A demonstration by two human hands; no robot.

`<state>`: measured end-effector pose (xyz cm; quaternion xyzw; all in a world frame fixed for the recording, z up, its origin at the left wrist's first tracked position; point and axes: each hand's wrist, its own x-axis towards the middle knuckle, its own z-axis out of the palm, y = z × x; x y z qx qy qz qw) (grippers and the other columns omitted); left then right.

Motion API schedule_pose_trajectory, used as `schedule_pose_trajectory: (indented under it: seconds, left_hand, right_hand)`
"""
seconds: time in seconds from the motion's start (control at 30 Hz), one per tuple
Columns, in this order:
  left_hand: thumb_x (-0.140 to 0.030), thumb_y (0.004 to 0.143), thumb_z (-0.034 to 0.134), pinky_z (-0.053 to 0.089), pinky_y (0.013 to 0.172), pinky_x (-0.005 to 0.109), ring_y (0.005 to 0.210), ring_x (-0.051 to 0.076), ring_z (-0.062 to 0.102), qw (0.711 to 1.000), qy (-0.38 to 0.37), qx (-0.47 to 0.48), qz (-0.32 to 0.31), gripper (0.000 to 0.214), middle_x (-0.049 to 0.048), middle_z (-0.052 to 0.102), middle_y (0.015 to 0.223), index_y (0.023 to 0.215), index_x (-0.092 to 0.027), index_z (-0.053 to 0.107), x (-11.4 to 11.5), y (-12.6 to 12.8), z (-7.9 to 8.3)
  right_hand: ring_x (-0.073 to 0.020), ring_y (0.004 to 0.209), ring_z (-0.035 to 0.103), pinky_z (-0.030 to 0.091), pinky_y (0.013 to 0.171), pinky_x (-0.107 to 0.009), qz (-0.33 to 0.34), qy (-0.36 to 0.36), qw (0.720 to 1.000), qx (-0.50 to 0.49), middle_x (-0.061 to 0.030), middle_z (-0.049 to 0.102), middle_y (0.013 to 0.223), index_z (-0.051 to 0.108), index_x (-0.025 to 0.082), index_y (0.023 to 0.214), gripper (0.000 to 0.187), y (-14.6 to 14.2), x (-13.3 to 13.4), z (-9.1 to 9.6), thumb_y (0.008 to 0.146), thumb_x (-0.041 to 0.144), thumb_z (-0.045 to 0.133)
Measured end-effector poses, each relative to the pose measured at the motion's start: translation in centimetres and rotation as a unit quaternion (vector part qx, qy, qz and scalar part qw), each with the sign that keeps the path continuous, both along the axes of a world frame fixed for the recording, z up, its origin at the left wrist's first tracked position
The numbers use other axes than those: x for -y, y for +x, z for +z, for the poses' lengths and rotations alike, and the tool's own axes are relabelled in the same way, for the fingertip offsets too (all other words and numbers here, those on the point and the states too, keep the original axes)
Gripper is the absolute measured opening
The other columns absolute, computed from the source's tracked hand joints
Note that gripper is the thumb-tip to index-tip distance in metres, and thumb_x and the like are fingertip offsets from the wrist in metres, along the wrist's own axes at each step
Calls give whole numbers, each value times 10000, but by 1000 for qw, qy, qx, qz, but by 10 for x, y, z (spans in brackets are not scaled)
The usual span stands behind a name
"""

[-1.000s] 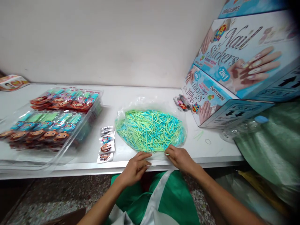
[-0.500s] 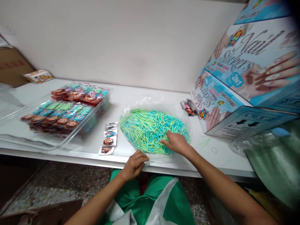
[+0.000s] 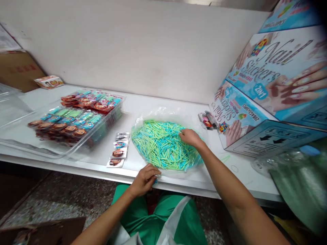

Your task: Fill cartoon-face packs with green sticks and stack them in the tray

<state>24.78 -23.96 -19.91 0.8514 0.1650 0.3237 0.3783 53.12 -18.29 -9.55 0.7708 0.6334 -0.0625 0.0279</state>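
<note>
A clear plastic bag point(image 3: 166, 111) lies spread on the white table, with a heap of thin green and blue sticks point(image 3: 163, 146) in it. My right hand point(image 3: 191, 137) is at the right part of the heap, fingers drawn together on some sticks; its fingertips are partly hidden. At the table's front edge, my left hand point(image 3: 146, 178) is closed on a small shiny plastic packet point(image 3: 156, 177), of which only a bit shows. Left of the bag lies a short overlapping row of small printed packets point(image 3: 119, 149) with a cartoon face.
On the left, a clear plastic tray point(image 3: 84, 147) holds stacks of filled cartoon packets point(image 3: 67, 124). Nail sticker boxes point(image 3: 276, 68) are piled at the right, with small dark packets point(image 3: 207, 120) beside them. A clear bottle point(image 3: 278, 160) lies at the right front. A small carton point(image 3: 49, 82) stands far left.
My right hand has shifted slightly up and its thumb and finger have closed together in the sticks. My left hand stays near the table edge with the packet. The view has tilted a little.
</note>
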Motion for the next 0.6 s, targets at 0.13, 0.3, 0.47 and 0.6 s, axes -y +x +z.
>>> schedule_pose_trajectory:
  seconds: [0.13, 0.3, 0.47, 0.6]
  left_hand:
    - [-145, 847, 472, 424, 803, 372, 916, 201, 541, 1000, 4, 10, 2, 259, 101, 635, 968, 1065, -195, 602, 0, 0, 0]
    - [-136, 848, 475, 429, 793, 369, 909, 197, 539, 1000, 12, 12, 9, 252, 100, 632, 961, 1060, -181, 603, 1, 1, -2]
    - [-121, 847, 472, 431, 796, 364, 907, 193, 537, 1000, 13, 12, 5, 254, 99, 631, 957, 1060, -177, 599, 1, 1, -1]
    - [-109, 840, 477, 427, 803, 363, 916, 193, 535, 1000, 16, 15, 4, 262, 99, 629, 962, 1065, -175, 594, 1, 1, -1]
  right_hand:
    - [-225, 879, 595, 373, 690, -281, -5, 16, 1000, 24, -124, 651, 941, 636, 158, 937, 459, 11, 9, 7, 920, 432, 267]
    - [-253, 955, 564, 373, 724, -306, -5, 69, 997, 46, -150, 602, 1018, 570, 159, 1025, 421, 12, 11, 5, 935, 401, 238]
    - [-226, 842, 587, 375, 688, -292, -3, 101, 994, 42, -132, 612, 883, 495, 126, 1079, 430, 12, 6, -11, 960, 323, 132]
    - [-205, 868, 572, 379, 709, -273, 37, 112, 992, 37, -123, 580, 977, 511, 154, 1052, 394, 20, 9, -17, 958, 328, 171]
